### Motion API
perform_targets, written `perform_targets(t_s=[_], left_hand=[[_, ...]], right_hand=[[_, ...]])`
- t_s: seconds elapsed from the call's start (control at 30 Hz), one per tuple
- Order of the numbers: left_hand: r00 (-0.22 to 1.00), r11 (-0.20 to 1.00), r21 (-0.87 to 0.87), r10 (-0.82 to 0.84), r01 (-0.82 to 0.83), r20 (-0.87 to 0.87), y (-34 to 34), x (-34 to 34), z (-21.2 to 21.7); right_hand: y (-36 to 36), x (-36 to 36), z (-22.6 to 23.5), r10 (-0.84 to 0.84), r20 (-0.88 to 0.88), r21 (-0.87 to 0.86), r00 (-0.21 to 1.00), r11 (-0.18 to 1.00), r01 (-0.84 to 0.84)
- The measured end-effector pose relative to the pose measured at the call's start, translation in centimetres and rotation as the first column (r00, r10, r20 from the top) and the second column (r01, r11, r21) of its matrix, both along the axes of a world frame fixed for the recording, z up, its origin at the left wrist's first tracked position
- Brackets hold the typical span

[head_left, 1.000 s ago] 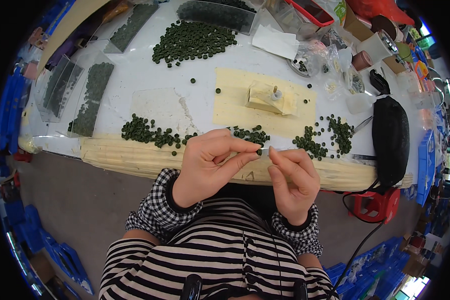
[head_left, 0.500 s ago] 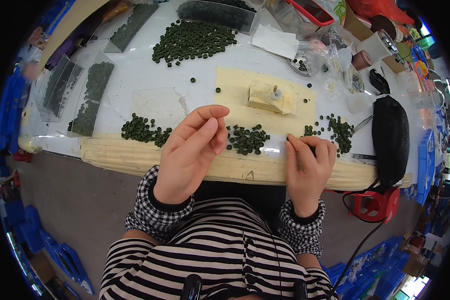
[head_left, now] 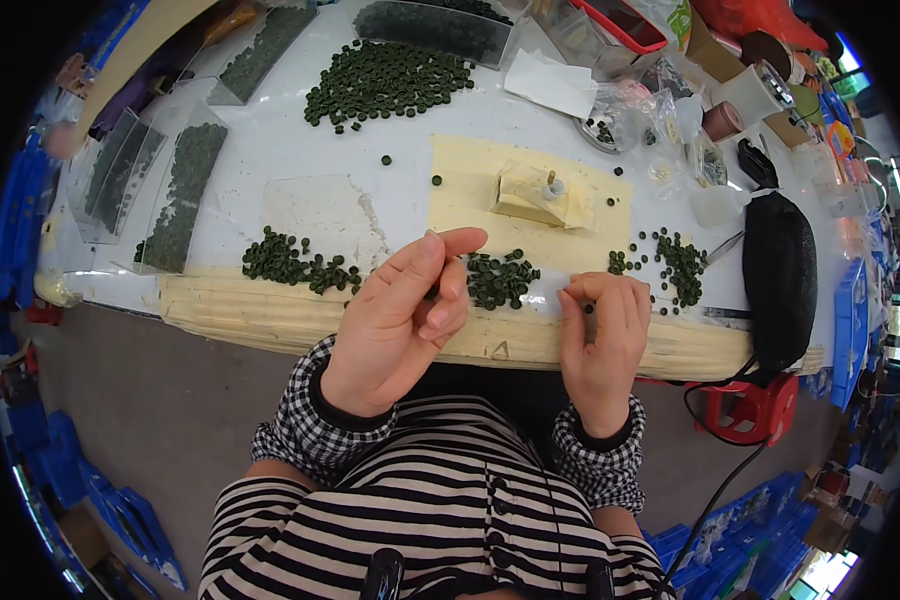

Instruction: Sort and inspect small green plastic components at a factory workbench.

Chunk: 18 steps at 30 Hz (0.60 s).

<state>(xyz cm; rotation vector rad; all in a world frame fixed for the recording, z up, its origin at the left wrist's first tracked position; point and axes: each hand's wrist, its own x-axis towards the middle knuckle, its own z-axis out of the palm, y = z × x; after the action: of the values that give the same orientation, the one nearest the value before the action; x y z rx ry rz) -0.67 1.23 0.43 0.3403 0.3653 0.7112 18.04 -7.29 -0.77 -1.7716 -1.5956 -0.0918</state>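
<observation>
White table [head_left: 270,145] has little dark-green discs [head_left: 685,270] at three o'clock, likely light, best edge-pinched; left hand [head_left: 385,325], right hand [head_left: 605,325] curled, holding unclear.

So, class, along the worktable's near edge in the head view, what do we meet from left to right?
Left pile of green discs, left hand, middle disc pile, right hand, right disc pile, long black bundle.

From my end I can read no words or numbers. I do make out a small triangular mark [head_left: 499,350] on the pale table edge [head_left: 270,311], just below the frame's centre. Any print on the green-and-white packet [head_left: 680,18], upper right, is too small for me.
</observation>
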Motion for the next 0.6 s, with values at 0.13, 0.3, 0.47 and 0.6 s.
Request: perform_targets(t_s=[0.13,0.3,0.47,0.6], left_hand=[[0.995,0.999,0.039,-0.032,0.036,-0.094,-0.3,0.6,0.7],[0.987,0.990,0.116,-0.066,0.083,-0.148,-0.6,0.8,1.1],[0.987,0.983,0.103,-0.143,0.150,-0.075,-0.8,1.0,0.0],[0.991,0.982,0.134,-0.131,0.133,-0.024,-1.2,1.0,-1.5]], right_hand=[[-0.3,-0.3,0.0,-0.005,-0.113,0.110,0.994,0.994,0.017],[-0.1,-0.9,1.2,0.054,-0.135,0.220,0.989,0.975,-0.023],[-0.7,-1.6,1.9,0.165,-0.393,0.218,0.905,0.973,-0.083],[-0.7,-1.8,1.9,0.258,-0.508,0.240,0.822,0.959,-0.152]])
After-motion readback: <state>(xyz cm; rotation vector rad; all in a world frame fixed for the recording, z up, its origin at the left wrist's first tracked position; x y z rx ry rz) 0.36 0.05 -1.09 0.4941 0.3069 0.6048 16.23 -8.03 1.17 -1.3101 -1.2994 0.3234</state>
